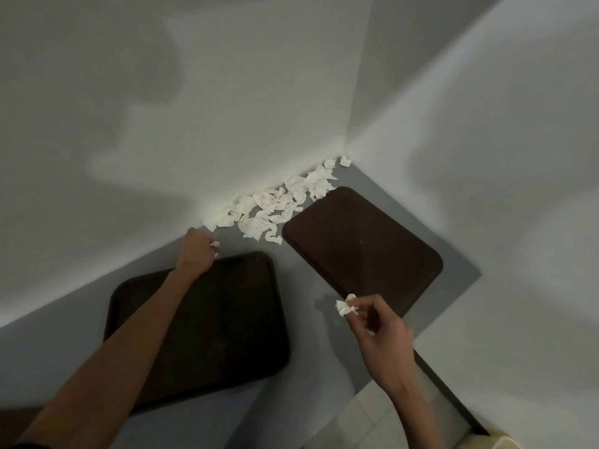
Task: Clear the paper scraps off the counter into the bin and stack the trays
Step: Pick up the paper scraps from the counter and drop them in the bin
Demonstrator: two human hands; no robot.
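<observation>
From the head camera, your left hand curled round a paper scrap at the far edge of the near tray. Your right hand pinched a second scrap above the counter. A heap of scraps lay along the wall, just beside the far tray. The trays sat apart, unstacked.

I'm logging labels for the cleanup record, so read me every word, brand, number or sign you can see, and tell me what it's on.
No readable text anywhere in this view.
Left tray and right tray: plain dark brown, no brand or number showing.
Paper scraps, including the scrap the right hand pinches: blank white.
Counter and walls: no sign or label.
</observation>
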